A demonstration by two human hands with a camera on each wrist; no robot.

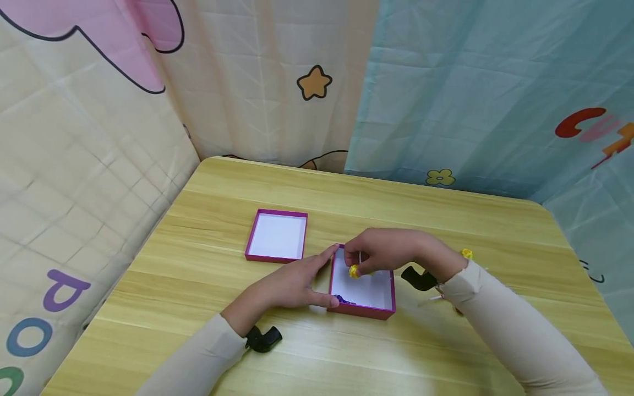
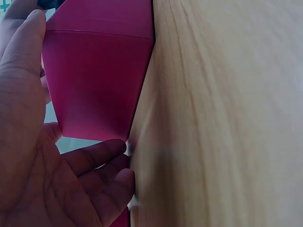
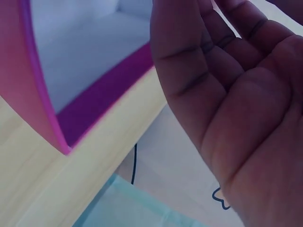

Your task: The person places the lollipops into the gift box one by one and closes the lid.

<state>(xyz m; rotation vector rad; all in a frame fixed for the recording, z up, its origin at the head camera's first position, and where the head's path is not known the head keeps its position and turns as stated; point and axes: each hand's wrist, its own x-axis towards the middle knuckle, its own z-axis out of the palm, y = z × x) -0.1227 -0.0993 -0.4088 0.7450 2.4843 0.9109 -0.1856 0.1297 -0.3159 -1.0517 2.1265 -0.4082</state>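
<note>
Table (image 1: 446,220): magenta box (image 1: 364,311) near centre, its lid (image 1: 276,235) set aside, upturned. My left hand (image 1: 292,283) braces the box's side, fingers straight. My right hand (image 1: 383,250) pinches a yellow piece (image 1: 354,271) just over the box interior.

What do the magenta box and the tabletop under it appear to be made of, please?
Magenta box: probably matte cardboard, with thin straight walls and a white lining. Tabletop: pale wood or wood-look laminate, with streaky grain and a soft sheen; the pictures cannot settle which.

Magenta box (image 1: 361,311), white inside; yellow piece (image 1: 354,271); light wood-grain table (image 1: 446,220).
</note>
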